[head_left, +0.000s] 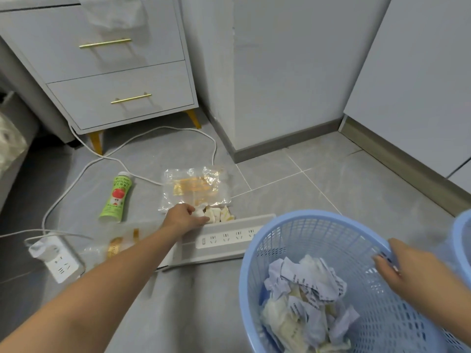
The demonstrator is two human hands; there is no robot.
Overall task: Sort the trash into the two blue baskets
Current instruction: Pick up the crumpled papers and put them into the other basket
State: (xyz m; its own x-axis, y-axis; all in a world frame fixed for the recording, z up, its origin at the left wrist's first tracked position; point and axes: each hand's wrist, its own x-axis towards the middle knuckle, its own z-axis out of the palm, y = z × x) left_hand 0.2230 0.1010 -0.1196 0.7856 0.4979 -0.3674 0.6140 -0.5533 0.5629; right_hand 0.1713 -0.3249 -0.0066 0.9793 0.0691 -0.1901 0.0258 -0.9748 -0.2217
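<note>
A: Reaching out over the grey tiled floor [331, 179], the left hand [184, 217] has its fingers curled round a small crumpled white paper wad [199, 212], pinching it just beside a few pale yellowish paper scraps [219, 214].

B: Where do those sit?

A: Between the clear crinkled plastic bag with orange print [195, 188] behind them and the long white power strip [229, 236] in front, touching the bag's near edge.

B: And the right hand?

A: The right hand [400, 268] grips the rim of the light blue plastic mesh basket [318, 225], fingers hooked over the edge. Inside lie crumpled white and lilac papers [305, 284].

B: Is there a second basket?

A: Only a sliver of another blue basket [462, 240], at the right edge, just beside the first.

B: What about the bottle?

A: The green plastic juice bottle with an apple label [117, 197] lies on its side, left of the bag and apart from it. Its long axis runs away from the person, white cap at the far end, leaning slightly right.

B: Anything else on the floor?

A: A second clear wrapper with orange print [114, 247] lies partly under the left forearm. A small white socket block [60, 261] sits left of it, its white cable [76, 179] looping back toward the grey two-drawer cabinet with gold handles [114, 72].
</note>
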